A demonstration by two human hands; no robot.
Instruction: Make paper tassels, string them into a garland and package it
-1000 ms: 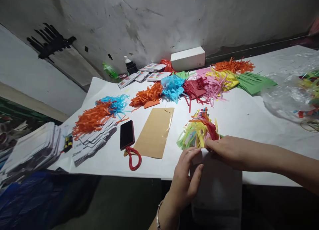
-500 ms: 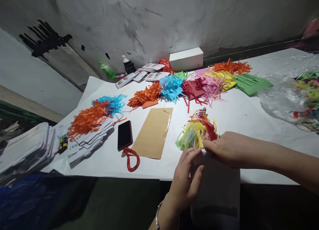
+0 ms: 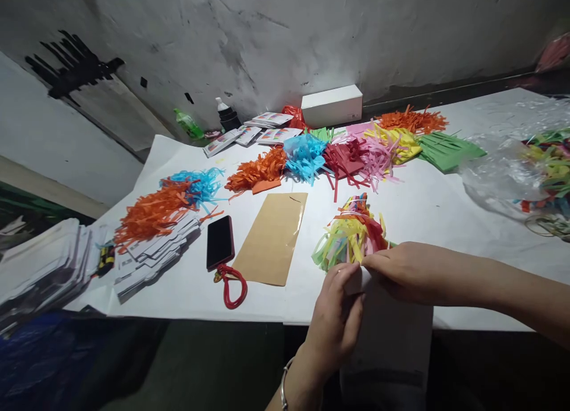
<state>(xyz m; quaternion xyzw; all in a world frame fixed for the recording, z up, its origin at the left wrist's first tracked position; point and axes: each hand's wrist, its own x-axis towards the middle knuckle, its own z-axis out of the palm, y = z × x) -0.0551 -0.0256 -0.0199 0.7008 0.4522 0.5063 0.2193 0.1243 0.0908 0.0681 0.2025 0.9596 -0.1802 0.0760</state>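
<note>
Two hands meet at the near edge of the white-covered table, largest element of the scene, which carries a row of shredded paper heaps at the back. Next in size, a white packet hangs over the near edge with its long axis running from the person out toward the table; its mouth lies at the far end, directly under both hands. A multicoloured bundle of paper strips rests just beyond that mouth, its strips fanning away from the person, its near end meeting the packet's opening. Right hand lies closed over the bundle's near end, thumb and fingers pinching it. Left hand comes up from below, fingertips pressed on the packet's upper corner beside the right thumb. Both hands are equally near.
</note>
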